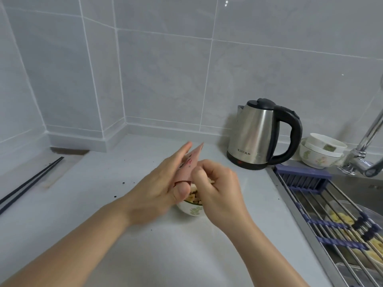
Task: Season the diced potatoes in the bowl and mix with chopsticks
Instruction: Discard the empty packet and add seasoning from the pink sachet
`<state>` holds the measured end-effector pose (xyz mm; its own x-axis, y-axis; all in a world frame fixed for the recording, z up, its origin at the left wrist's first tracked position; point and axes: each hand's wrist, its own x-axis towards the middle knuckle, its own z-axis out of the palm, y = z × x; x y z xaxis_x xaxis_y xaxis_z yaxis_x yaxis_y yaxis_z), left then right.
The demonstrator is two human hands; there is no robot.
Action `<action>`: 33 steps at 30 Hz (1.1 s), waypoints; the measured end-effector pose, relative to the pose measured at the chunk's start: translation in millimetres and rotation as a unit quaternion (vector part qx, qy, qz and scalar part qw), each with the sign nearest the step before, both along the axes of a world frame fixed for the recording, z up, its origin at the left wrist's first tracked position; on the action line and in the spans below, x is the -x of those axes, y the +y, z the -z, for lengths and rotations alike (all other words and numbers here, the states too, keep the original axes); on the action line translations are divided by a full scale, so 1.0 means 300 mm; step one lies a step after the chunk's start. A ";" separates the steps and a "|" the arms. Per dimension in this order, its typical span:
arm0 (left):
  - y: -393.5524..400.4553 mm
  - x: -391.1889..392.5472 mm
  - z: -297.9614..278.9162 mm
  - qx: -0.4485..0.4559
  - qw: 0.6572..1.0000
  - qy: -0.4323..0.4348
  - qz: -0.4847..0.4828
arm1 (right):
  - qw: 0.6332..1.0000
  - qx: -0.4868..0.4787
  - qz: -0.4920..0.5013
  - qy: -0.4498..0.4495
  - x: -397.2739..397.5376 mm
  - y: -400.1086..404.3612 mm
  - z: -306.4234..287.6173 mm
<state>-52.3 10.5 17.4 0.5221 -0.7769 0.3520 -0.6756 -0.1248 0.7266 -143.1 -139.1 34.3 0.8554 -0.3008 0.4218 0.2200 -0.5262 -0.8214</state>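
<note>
Black chopsticks (31, 181) lie far left on the counter. Left hand (159, 189) pinches a pink seasoning packet (190, 166) above the bowl (191, 210) of diced potatoes (193, 195); right hand (217, 189) grips its edge. Best squeezed downward, mouth kept over the bowl.

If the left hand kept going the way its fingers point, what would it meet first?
The left hand, holding the seasoning packet over the bowl, points up-right toward the back wall. Only bare counter lies along that line; the kettle sits to the right, probably missed, though depth is unclear.
</note>
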 end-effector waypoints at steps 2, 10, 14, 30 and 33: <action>-0.012 0.010 0.012 -0.009 0.999 0.029 0.025 | 1.000 -0.009 0.000 0.016 -0.003 -0.002 0.001; -0.013 0.001 0.016 -0.008 1.000 0.013 -0.009 | 0.991 -0.113 -0.029 0.061 -0.018 -0.016 -0.001; -0.014 0.000 0.016 -0.006 1.000 0.010 -0.010 | 0.992 -0.108 -0.032 0.056 -0.024 -0.013 0.007; -0.017 -0.002 0.012 -0.035 0.999 -0.001 -0.016 | 0.995 -0.045 0.032 0.080 -0.003 -0.035 -0.022; -0.012 -0.001 0.011 -0.043 0.999 0.006 -0.003 | 0.994 -0.024 0.059 0.091 -0.003 -0.043 -0.024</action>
<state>-52.0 6.8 14.2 0.5296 -0.8012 0.2785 -0.6667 -0.1903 0.7206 -142.2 -152.0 41.6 0.8741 -0.4192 0.2454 0.0043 -0.4985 -0.8669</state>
